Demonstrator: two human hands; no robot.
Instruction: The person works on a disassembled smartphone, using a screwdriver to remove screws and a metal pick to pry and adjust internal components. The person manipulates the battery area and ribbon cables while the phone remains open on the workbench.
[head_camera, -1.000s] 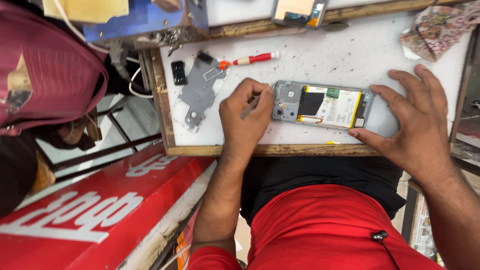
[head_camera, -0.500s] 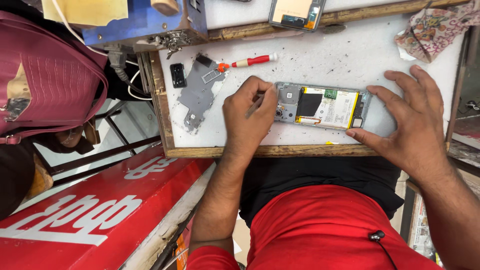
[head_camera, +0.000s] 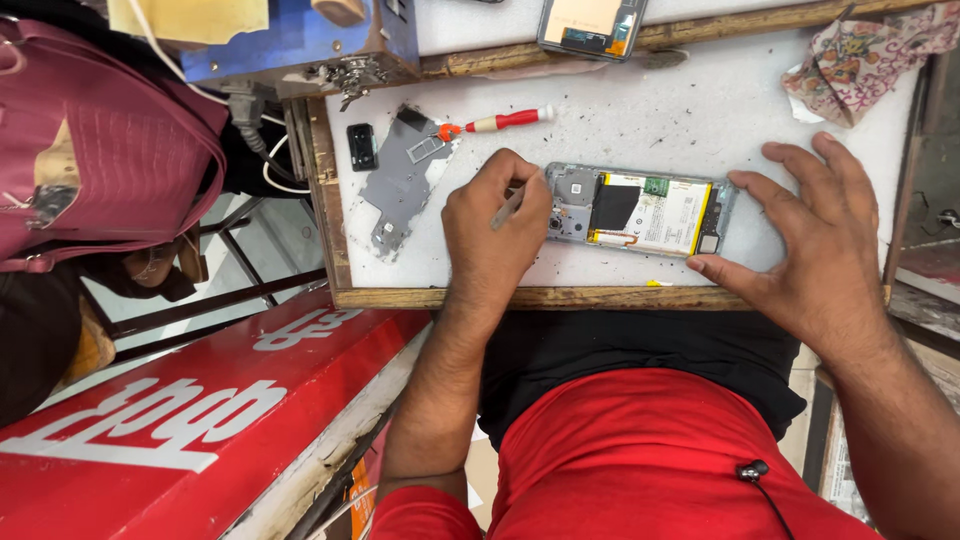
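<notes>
Red shirt (head_camera: 660, 450), bare forearms, black lap cloth (head_camera: 640, 345)

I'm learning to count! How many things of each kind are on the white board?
Phones: 2, an open one and one at the top edge
Screwdrivers: 1, red handle
Grey metal plates: 1
Small black parts: 1
Cloths: 1
Total: 6

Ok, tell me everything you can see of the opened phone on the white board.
The opened phone lies flat, lengthwise along the white board, back cover off. Its frame looks grey metal; inside are a pale battery with a yellow edge, a black patch and a small green board. The left hand holds a thin metal tool at its camera end; the right hand steadies the other end with thumb and fingertips.
</notes>
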